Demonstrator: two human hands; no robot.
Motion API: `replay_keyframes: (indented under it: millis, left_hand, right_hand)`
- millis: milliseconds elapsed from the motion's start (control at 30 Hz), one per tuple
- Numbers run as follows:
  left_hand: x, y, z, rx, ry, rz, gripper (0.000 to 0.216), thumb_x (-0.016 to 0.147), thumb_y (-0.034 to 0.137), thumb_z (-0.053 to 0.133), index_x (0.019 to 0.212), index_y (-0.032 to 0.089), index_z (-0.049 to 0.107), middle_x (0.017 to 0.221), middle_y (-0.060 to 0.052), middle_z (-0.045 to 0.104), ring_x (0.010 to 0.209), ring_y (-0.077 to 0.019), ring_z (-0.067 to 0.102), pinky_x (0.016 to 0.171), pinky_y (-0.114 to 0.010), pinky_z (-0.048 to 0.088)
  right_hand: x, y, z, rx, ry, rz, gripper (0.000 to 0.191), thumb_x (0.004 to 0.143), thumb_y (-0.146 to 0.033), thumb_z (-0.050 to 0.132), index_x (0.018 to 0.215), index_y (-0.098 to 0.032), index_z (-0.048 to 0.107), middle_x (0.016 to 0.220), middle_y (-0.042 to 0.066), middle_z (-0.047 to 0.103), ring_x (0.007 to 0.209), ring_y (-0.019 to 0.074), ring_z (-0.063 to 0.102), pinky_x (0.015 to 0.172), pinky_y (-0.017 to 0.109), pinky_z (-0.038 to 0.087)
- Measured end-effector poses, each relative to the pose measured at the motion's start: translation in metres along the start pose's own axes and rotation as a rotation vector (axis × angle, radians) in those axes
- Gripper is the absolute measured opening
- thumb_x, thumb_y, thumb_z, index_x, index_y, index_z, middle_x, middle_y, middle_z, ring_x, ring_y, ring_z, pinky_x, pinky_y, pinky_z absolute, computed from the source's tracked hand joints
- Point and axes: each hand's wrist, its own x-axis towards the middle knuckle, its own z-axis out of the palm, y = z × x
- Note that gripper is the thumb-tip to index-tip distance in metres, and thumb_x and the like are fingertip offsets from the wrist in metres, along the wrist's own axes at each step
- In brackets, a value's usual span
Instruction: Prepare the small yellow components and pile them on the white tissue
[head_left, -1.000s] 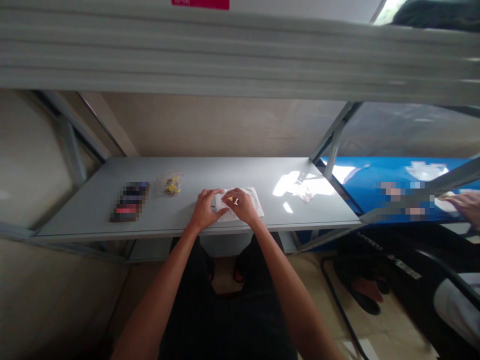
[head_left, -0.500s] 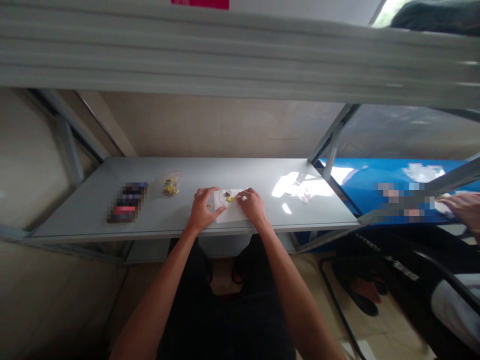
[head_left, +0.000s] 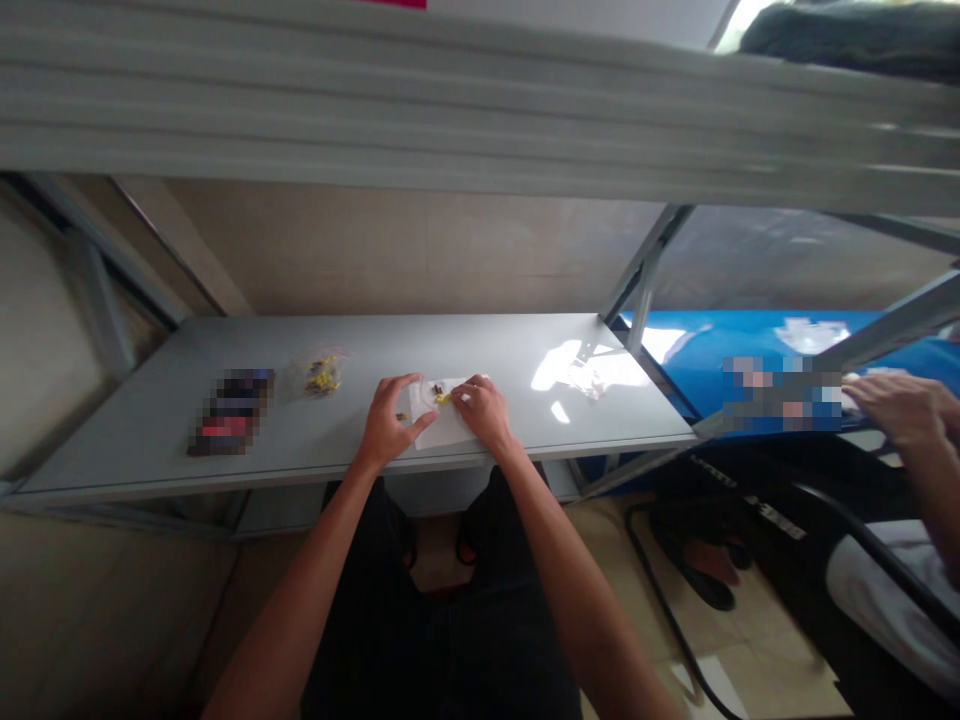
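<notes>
A white sheet or flat bag (head_left: 450, 428), perhaps paper, lies near the shelf's front edge. Several small yellow pieces (head_left: 442, 398) and a few dark ones (head_left: 438, 388) are on its upper part. My left hand (head_left: 390, 420) curves around its left edge, thumb and fingers spread apart, the thumb over the sheet. Beside that hand is another small yellow piece (head_left: 403, 416). My right hand (head_left: 484, 412) rests over the sheet's right side with its fingertips pinched together by the yellow pieces. Whatever lies between those fingertips is too small to make out.
A clear plastic bag of yellow pieces (head_left: 322, 375) and a blurred dark object (head_left: 231, 412) lie to the left on the grey shelf (head_left: 375, 340). Clear plastic (head_left: 589, 380) lies in glare at right. Beyond the frame, another person's hand (head_left: 900, 400) is over a blue surface (head_left: 697, 345).
The view has turned slightly, so the shelf appears farther left. Both my hands keep nearly the same places at the sheet. The other person's hand shows more fully.
</notes>
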Motion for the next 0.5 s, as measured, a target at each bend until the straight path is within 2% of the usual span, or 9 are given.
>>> replay_keyframes:
  millis: [133, 200, 300, 367, 500]
  left_hand:
    - [0.000, 0.000, 0.001, 0.023, -0.005, 0.009, 0.053, 0.084, 0.039, 0.080, 0.130, 0.023, 0.060, 0.126, -0.010, 0.067, 0.118, -0.0288, 0.061, 0.107, -0.047, 0.049]
    - [0.000, -0.001, 0.001, 0.027, -0.006, 0.014, 0.054, 0.084, 0.038, 0.080, 0.130, 0.023, 0.059, 0.126, -0.010, 0.067, 0.118, -0.0289, 0.061, 0.107, -0.046, 0.049]
    - [0.000, -0.002, 0.002, 0.039, -0.020, 0.014, 0.054, 0.084, 0.039, 0.080, 0.131, 0.023, 0.059, 0.127, -0.010, 0.067, 0.119, -0.0293, 0.061, 0.107, -0.047, 0.048]
    - [0.001, -0.002, 0.002, 0.052, -0.031, 0.019, 0.055, 0.084, 0.041, 0.080, 0.131, 0.024, 0.059, 0.127, -0.010, 0.068, 0.119, -0.0297, 0.061, 0.108, -0.047, 0.048]
    - [0.002, -0.001, 0.002, 0.063, -0.042, 0.046, 0.056, 0.085, 0.050, 0.079, 0.131, 0.024, 0.060, 0.127, -0.010, 0.069, 0.118, -0.0296, 0.062, 0.109, -0.047, 0.046]
  right_hand:
    - [0.000, -0.003, -0.002, 0.004, 0.026, 0.006, 0.017, 0.097, -0.020, 0.061, 0.098, -0.022, 0.078, 0.102, 0.009, 0.072, 0.101, 0.0228, 0.063, 0.092, 0.033, 0.048]
    - [0.000, -0.006, -0.004, 0.064, 0.058, 0.021, 0.016, 0.095, -0.018, 0.060, 0.095, -0.021, 0.076, 0.099, 0.007, 0.073, 0.093, 0.0211, 0.064, 0.089, 0.032, 0.049]
    - [-0.001, -0.009, -0.008, 0.247, 0.100, 0.040, 0.013, 0.093, -0.022, 0.061, 0.090, -0.021, 0.073, 0.093, 0.004, 0.075, 0.078, 0.0175, 0.063, 0.081, 0.030, 0.051]
    - [-0.002, -0.012, -0.010, 0.400, 0.118, 0.039, 0.012, 0.091, -0.027, 0.063, 0.088, -0.021, 0.072, 0.091, 0.004, 0.076, 0.075, 0.0166, 0.064, 0.077, 0.030, 0.052]
    - [-0.003, -0.018, -0.012, 0.780, 0.025, 0.010, 0.019, 0.088, -0.040, 0.068, 0.092, -0.022, 0.073, 0.096, 0.005, 0.078, 0.081, 0.0180, 0.071, 0.072, 0.028, 0.056]
